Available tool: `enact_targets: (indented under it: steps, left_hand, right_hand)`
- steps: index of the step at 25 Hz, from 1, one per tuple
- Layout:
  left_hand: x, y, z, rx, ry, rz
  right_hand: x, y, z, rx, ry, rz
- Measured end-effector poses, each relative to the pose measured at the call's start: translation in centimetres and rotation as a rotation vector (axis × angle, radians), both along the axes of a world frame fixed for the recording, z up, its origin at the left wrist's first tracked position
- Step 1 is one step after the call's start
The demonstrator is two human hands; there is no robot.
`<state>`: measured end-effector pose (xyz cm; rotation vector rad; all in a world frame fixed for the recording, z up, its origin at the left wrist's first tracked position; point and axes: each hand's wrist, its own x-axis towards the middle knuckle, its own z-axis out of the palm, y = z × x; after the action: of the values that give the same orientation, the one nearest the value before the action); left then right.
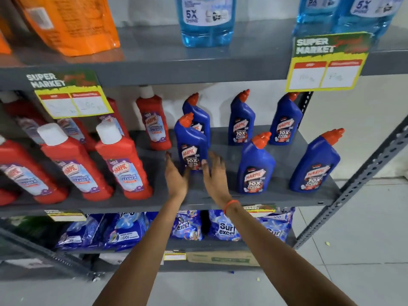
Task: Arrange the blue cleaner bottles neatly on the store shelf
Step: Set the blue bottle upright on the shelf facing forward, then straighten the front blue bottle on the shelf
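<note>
Several blue cleaner bottles with orange caps stand upright on the grey middle shelf (284,191). One blue bottle (190,143) stands left of the group, with a second (198,117) close behind it. Two more (241,120) (286,120) stand at the back. Two others (256,165) (315,165) stand nearer the front edge, spaced apart. My left hand (176,176) and my right hand (215,173) flank the base of the left front bottle, fingers spread. Their thumbs touch or nearly touch its lower label; neither hand is wrapped around it.
Red cleaner bottles (123,164) with white caps fill the shelf's left half. Above, light-blue bottles (206,21) and orange pouches (72,23) stand on the upper shelf, with price tags (326,62) hanging off its edge. Detergent packs (225,226) lie below. A slotted upright (362,177) bounds the right side.
</note>
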<state>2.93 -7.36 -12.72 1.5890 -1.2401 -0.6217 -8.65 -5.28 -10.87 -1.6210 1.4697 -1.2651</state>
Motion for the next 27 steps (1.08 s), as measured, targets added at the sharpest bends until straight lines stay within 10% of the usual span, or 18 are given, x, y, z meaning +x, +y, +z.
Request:
enact_targets:
  steps: [6, 27]
  left_hand:
    - [2.5, -3.0, -0.5, 0.214, 0.164, -0.331]
    - [2.7, 5.1, -2.1, 0.106, 0.092, -0.316]
  right_hand:
    - [0.8, -4.3, -1.9, 0.325, -0.052, 0.056]
    - [-1.4, 3.7, -2.8, 0.185, -0.122, 0.074]
